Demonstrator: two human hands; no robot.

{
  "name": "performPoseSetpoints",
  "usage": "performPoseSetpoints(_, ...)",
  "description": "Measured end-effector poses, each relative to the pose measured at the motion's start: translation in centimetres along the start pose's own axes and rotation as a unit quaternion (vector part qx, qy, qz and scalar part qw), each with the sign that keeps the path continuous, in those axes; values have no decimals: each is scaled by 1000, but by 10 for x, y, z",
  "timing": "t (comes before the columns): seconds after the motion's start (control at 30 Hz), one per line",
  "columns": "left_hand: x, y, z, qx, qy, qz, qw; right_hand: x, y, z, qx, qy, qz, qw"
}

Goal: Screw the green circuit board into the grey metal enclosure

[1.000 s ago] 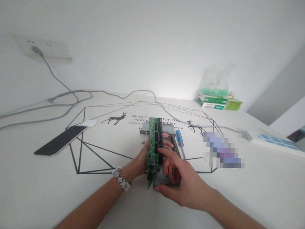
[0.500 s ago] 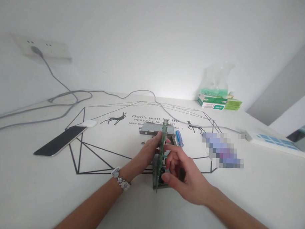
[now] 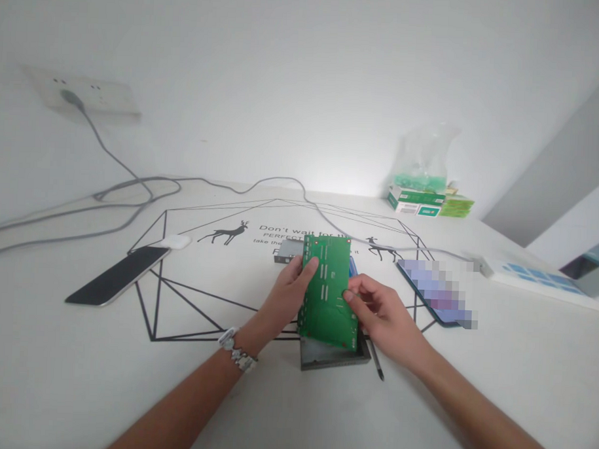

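Two-handed, gripping green circuit board [image 3: 330, 311] by opposite edges between closed left fingers [image 3: 309, 271] and right fingers [image 3: 369, 286]. See metal case [image 3: 334, 365] beneath board, screwdriver [image 3: 376, 359] to its right.

White on white, softly lit.
From afar I see a wall [image 3: 284, 86] behind a table [image 3: 69, 360], a socket [image 3: 114, 99] on the wall's left.
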State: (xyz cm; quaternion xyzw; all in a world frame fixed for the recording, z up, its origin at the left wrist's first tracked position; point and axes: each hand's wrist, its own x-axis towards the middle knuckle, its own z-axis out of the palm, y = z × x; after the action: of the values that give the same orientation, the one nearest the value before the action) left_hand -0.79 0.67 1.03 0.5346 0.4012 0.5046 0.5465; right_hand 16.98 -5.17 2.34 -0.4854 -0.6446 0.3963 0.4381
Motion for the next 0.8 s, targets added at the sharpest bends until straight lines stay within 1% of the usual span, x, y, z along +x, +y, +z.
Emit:
performPoseSetpoints(0.1,3,2,-8,70,6,33,997,3,-2,-5,51,-13,39,998)
performPoseSetpoints(0.2,4,7,-17,153,-26,31,987,5,-5,-8,120,-7,87,989)
performPoseSetpoints(0.27,4,11,-22,183,-63,-2,981,6,-6,-8,153,6,112,982)
performPoseSetpoints(0.37,3,16,-25,162,-125,-83,975,6,-5,-9,145,21,110,983)
performPoseSetpoints(0.43,4,20,-26,112,-167,-125,972,7,-4,-10,108,30,76,991)
performPoseSetpoints(0.47,4,22,-26,80,-186,-134,970,7,-4,-11,83,39,50,995)
performPoseSetpoints(0.57,5,27,-28,-11,-223,-119,967,6,-5,-14,-17,84,-52,995)
performPoseSetpoints(0.63,5,29,-29,-49,-229,-102,967,6,-5,-16,-78,103,-113,985)
performPoseSetpoints(0.7,5,29,-29,-65,-230,-97,966,6,-5,-17,-114,102,-163,975)
performPoseSetpoints(0.8,3,26,-27,-53,-201,-100,973,4,-1,-13,-144,82,-204,965)
